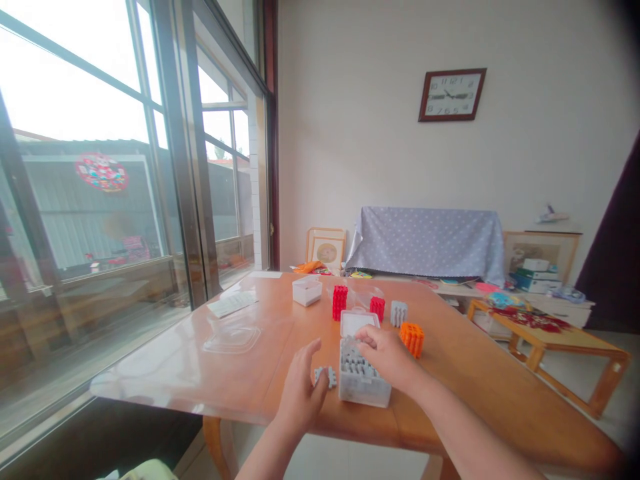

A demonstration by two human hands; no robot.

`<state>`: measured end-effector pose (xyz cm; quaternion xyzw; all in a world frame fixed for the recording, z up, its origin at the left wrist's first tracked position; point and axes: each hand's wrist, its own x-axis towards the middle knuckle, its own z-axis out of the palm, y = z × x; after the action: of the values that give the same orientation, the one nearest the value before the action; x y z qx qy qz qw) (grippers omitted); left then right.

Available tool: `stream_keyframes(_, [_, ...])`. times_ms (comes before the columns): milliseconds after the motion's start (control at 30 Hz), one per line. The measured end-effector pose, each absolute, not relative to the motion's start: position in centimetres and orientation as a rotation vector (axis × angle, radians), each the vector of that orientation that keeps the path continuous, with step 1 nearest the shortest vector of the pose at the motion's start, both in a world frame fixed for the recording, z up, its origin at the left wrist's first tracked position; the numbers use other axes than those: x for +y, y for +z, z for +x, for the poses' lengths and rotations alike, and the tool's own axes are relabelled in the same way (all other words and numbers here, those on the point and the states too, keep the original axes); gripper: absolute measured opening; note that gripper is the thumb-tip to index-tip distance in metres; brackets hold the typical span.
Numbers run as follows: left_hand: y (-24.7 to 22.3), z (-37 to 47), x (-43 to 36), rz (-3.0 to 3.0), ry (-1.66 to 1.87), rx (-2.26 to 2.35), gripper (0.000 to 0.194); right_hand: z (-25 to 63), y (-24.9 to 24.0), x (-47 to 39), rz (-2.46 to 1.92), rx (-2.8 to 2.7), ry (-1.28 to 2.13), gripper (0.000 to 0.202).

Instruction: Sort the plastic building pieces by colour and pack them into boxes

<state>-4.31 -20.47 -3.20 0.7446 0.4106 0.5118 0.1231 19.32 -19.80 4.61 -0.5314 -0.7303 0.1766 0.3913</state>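
Observation:
A clear plastic box [364,393] full of grey interlocking pieces [356,363] stands near the table's front edge, its lid [359,323] tipped back at the far side. My right hand [387,352] is over the box with thumb and fingertips pinched together; whatever is between them is too small to make out. To the left of the box, my left hand [300,387] has its fingers stretched out and apart from the thumb. Right by that thumb lies a small grey block of joined pieces [326,377], partly covered by the hand.
Red block stacks [340,303], a grey block stack [399,313] and an orange block stack [412,340] stand beyond the box. A white container [307,292], a clear lid [231,339] and a paper sheet [233,304] lie further left. Windows flank the table's left side.

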Motion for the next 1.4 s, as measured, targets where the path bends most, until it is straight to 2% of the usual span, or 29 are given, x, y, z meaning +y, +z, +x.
stream_keyframes(267, [-6.7, -5.0, -19.5, 2.128, 1.393, 1.263, 0.047, 19.4, 4.5, -20.5, -1.440, -1.988, 0.364, 0.020])
stream_keyframes(1100, [-6.4, -4.9, -19.9, 2.094, 1.344, 1.318, 0.042, 18.9, 4.3, -20.6, -1.410, -2.214, 0.198, 0.027])
stream_keyframes(1400, [-6.9, -5.1, -19.6, 2.147, 1.326, 1.308, 0.042, 21.7, 3.8, -20.2, -1.384, -2.103, 0.198, 0.031])
